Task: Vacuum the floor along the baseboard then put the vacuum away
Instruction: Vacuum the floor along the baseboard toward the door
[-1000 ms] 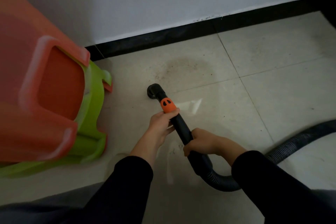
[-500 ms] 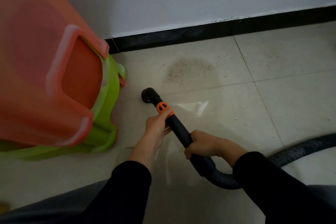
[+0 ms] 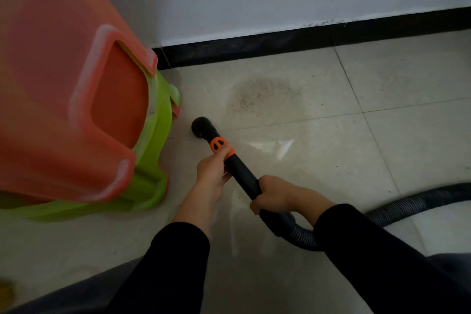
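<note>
Here, one black plastic vacuum wand is gripped twice over. The left hand curls round it just below its single orange collar. The right hand closes round it lower down, where one grey ribbed hose curves off right. The one round black nozzle meets the pale tiled floor just beside two stacked plastic stools, one orange stool over one green stool. One speckled dirt patch lies between nozzle and black baseboard.
</note>
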Available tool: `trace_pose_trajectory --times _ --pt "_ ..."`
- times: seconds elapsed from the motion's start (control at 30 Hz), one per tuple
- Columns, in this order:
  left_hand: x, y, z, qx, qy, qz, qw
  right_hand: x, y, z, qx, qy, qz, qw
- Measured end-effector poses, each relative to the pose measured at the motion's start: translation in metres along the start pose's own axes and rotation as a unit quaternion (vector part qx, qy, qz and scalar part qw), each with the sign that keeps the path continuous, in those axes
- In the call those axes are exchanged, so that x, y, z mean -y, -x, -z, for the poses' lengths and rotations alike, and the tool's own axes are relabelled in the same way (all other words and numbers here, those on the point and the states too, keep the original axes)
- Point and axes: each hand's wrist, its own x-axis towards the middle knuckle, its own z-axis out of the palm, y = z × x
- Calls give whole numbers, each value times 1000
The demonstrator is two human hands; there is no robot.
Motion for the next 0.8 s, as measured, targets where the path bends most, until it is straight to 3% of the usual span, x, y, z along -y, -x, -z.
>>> trace_pose_trajectory --times 0.2,0.43,0.8 --pt "3 -1 0 23 -19 5 1000 -8 6 -1 -11 -5 2 1000" --pt "8 2 -6 37 -24 16 999 -10 18 -9 -135 6 62 989" --pt "20 13 -18 31 -30 35 998 -25 31 -3 -109 31 50 992"
